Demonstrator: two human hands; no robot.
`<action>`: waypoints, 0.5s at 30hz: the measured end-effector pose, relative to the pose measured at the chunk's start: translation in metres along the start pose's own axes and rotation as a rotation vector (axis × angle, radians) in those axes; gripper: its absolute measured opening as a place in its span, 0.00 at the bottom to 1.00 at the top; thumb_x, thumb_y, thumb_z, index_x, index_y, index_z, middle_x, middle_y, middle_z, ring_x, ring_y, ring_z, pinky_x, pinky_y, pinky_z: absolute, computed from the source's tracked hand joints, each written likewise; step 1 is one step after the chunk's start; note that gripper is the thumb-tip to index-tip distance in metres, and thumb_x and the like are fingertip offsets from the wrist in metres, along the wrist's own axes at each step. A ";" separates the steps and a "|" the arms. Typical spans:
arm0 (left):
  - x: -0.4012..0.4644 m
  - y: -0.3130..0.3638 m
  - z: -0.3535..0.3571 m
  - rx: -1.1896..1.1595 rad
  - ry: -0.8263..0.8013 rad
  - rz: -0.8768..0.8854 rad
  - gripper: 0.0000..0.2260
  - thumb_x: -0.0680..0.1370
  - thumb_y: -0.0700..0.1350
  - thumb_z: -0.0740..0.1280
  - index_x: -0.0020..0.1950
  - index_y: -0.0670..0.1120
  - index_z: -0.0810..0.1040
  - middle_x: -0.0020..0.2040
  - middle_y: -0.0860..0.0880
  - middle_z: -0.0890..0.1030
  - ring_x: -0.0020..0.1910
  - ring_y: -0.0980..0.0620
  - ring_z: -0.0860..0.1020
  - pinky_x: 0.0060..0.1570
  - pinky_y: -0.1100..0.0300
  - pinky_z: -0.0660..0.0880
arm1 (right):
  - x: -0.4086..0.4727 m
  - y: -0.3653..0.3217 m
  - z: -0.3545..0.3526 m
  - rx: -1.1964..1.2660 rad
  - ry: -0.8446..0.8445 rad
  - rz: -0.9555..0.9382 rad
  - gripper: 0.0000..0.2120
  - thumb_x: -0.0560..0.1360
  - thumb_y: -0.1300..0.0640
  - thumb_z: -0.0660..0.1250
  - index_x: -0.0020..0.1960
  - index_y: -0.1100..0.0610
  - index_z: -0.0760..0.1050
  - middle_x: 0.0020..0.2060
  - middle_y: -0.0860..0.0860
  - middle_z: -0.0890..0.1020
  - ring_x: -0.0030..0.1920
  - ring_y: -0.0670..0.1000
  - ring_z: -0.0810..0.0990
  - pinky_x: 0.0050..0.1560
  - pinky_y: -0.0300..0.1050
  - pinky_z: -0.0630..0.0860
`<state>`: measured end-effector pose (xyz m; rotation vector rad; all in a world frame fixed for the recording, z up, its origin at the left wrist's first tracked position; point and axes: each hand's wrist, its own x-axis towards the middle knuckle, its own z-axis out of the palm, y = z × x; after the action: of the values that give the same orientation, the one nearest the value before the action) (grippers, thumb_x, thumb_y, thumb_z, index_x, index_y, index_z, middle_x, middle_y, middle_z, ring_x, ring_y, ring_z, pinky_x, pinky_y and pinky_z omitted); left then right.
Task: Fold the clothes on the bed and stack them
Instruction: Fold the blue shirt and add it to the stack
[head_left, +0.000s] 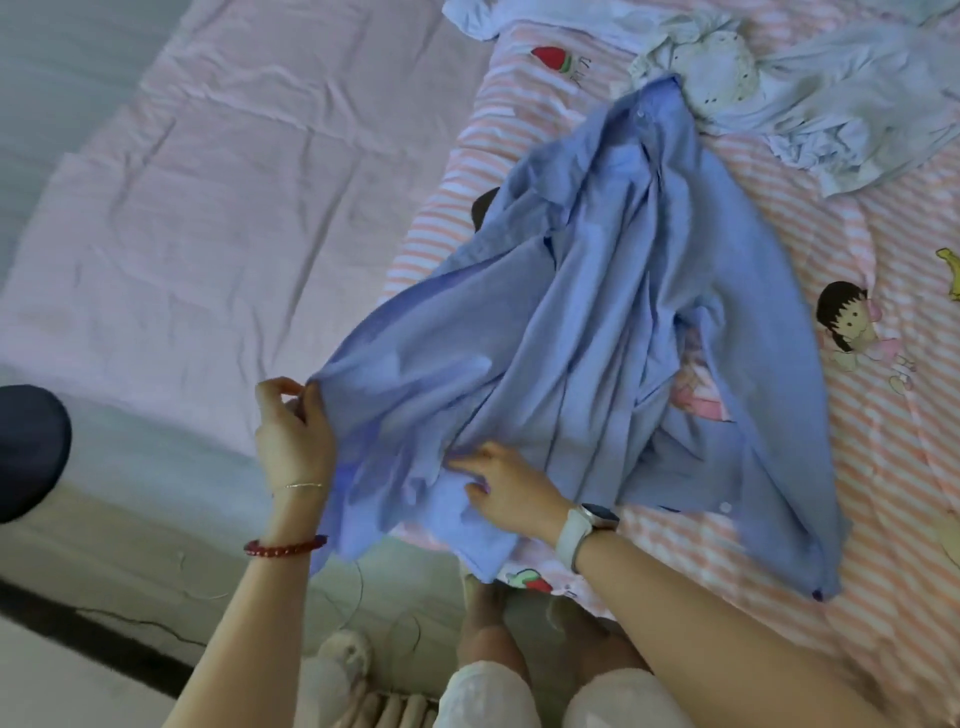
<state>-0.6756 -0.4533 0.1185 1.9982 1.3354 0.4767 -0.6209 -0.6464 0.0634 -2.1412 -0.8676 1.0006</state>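
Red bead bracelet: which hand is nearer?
Left. The red bead bracelet sits on that wrist, just below the left hand; the right hand lies across the blue shirt.

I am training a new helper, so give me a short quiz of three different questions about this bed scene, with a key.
1. True or false: the left hand pinches an edge of the crumpled blue button-up cotton shirt.
2. Which wrist wears the white smartwatch?
3. The pale blue heap of clothes is: A) folded, B) unfolded.

Key: 1 true; 2 the right hand; 3 B.
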 end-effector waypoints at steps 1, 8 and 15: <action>0.004 -0.001 -0.002 0.001 -0.034 0.036 0.08 0.80 0.42 0.60 0.52 0.37 0.69 0.36 0.43 0.73 0.40 0.39 0.74 0.33 0.59 0.55 | 0.007 -0.006 0.001 0.040 0.033 0.035 0.17 0.77 0.63 0.59 0.64 0.56 0.75 0.55 0.59 0.77 0.58 0.58 0.73 0.56 0.45 0.69; -0.053 -0.015 0.026 0.142 -1.404 0.299 0.14 0.78 0.48 0.65 0.62 0.48 0.75 0.60 0.52 0.77 0.60 0.54 0.74 0.59 0.64 0.69 | 0.010 0.002 -0.036 1.062 0.301 0.605 0.11 0.79 0.49 0.58 0.57 0.53 0.71 0.43 0.51 0.80 0.39 0.49 0.78 0.43 0.43 0.73; -0.047 -0.023 0.043 0.149 -1.398 0.425 0.09 0.79 0.45 0.62 0.55 0.45 0.80 0.58 0.52 0.80 0.58 0.56 0.75 0.57 0.69 0.66 | 0.019 0.010 0.004 0.471 0.459 0.470 0.23 0.72 0.54 0.70 0.63 0.56 0.66 0.48 0.49 0.71 0.46 0.47 0.71 0.46 0.35 0.66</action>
<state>-0.6824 -0.5045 0.0749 1.9634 0.0681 -0.7836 -0.6117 -0.6373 0.0460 -2.0566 0.0953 0.7702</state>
